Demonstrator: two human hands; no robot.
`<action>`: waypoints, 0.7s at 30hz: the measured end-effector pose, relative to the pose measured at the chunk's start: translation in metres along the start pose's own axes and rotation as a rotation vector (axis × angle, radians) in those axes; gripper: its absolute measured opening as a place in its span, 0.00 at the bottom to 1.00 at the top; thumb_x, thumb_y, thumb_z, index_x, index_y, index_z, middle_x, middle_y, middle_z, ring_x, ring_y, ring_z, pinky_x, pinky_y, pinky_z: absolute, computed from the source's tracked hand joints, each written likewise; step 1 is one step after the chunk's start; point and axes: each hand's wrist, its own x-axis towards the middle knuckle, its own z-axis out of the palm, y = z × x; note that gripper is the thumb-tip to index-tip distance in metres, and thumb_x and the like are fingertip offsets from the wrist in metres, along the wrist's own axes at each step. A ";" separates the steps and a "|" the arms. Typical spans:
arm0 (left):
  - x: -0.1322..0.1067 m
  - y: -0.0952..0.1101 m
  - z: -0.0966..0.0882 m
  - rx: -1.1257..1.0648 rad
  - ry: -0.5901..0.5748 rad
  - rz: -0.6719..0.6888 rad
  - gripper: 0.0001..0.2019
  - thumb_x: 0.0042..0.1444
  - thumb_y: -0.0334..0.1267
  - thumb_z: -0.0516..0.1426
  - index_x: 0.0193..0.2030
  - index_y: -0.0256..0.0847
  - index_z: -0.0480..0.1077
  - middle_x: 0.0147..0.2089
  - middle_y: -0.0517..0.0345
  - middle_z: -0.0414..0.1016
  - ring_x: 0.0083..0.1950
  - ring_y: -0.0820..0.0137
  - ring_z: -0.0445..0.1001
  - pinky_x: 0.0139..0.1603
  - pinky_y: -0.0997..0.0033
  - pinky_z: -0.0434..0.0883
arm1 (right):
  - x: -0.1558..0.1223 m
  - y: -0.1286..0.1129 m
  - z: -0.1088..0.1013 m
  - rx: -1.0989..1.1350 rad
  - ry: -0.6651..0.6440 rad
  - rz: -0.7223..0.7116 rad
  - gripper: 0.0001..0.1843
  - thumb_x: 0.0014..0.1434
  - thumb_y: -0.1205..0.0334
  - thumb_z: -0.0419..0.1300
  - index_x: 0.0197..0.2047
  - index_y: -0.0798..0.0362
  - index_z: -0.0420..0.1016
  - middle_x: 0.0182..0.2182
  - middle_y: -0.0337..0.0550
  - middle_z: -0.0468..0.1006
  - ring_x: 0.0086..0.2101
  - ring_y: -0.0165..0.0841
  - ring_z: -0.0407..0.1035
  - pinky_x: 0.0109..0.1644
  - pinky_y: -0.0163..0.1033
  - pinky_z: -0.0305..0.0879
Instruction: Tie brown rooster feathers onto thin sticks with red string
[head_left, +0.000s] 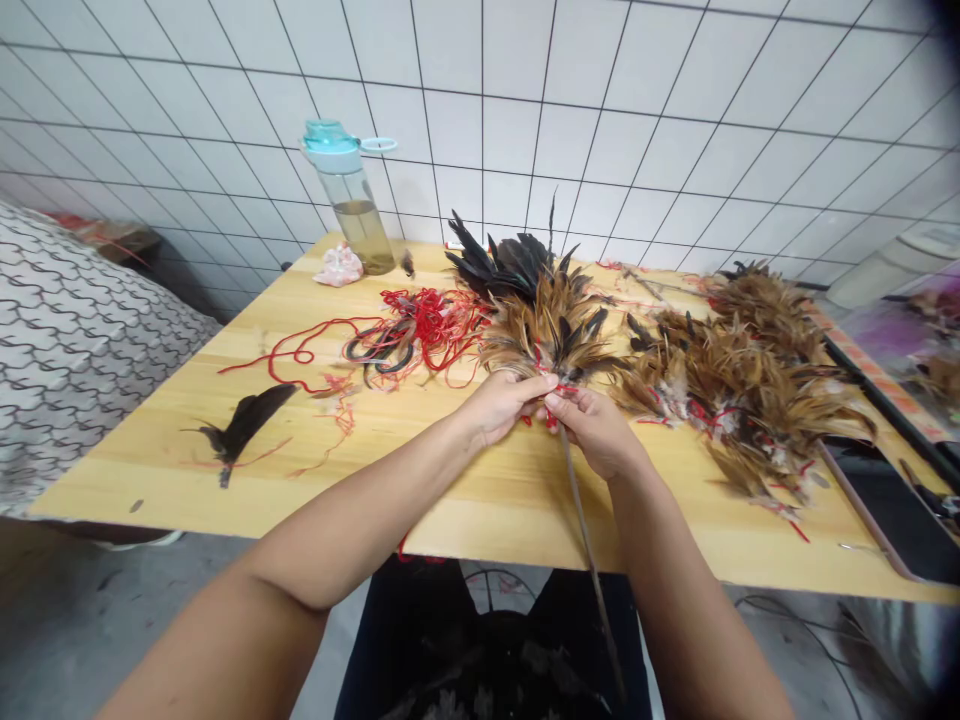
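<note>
In front of me is a feather duster (536,330), a fan of brown and black feathers round a thin stick (583,520). The stick slants down past the table's front edge towards my lap. Red yarn (568,390) shows where the feathers meet the stick. My left hand (499,405) pinches this base from the left, thumb on top. From the right, my right hand (596,425) closes on the same spot, its thumb almost touching the left one. The fingers beneath are partly hidden.
Tangled red yarn (439,325) lies by dark-handled scissors (381,348) on the wooden table (465,500). A loose black feather (251,420) is at left, a water bottle (352,200) behind. Brown feather bundles (735,380) and a phone (889,500) sit at right.
</note>
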 end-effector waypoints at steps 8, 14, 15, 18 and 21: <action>0.002 -0.002 -0.001 0.065 0.054 0.007 0.19 0.44 0.51 0.65 0.24 0.34 0.70 0.18 0.56 0.69 0.19 0.75 0.65 0.22 0.74 0.56 | 0.001 -0.004 0.006 -0.045 0.014 -0.041 0.26 0.48 0.38 0.63 0.20 0.54 0.68 0.16 0.37 0.66 0.18 0.24 0.54 0.21 0.33 0.47; 0.001 -0.005 0.001 0.043 0.081 -0.013 0.19 0.42 0.50 0.66 0.25 0.34 0.71 0.17 0.59 0.67 0.17 0.79 0.57 0.20 0.76 0.49 | 0.003 0.007 0.010 -0.058 0.120 -0.047 0.26 0.51 0.39 0.61 0.17 0.52 0.64 0.13 0.35 0.61 0.17 0.24 0.51 0.22 0.35 0.46; 0.000 -0.004 0.002 0.025 0.072 -0.017 0.19 0.42 0.50 0.67 0.25 0.33 0.71 0.17 0.59 0.67 0.17 0.80 0.56 0.19 0.76 0.48 | 0.003 0.008 0.010 -0.052 0.141 -0.056 0.26 0.50 0.40 0.61 0.17 0.52 0.63 0.13 0.35 0.61 0.17 0.25 0.51 0.22 0.35 0.46; -0.001 -0.001 0.004 -0.054 0.018 -0.009 0.20 0.40 0.48 0.68 0.28 0.32 0.71 0.22 0.59 0.69 0.20 0.82 0.57 0.20 0.77 0.47 | 0.001 0.007 0.010 0.006 0.164 -0.070 0.26 0.50 0.41 0.63 0.17 0.52 0.62 0.14 0.34 0.59 0.17 0.24 0.49 0.21 0.34 0.45; -0.001 0.003 0.005 -0.136 -0.021 0.022 0.19 0.40 0.44 0.69 0.29 0.32 0.70 0.23 0.62 0.65 0.21 0.83 0.56 0.20 0.80 0.47 | -0.004 0.002 0.009 0.137 0.136 -0.055 0.25 0.47 0.41 0.66 0.19 0.52 0.63 0.15 0.33 0.58 0.17 0.23 0.46 0.20 0.34 0.42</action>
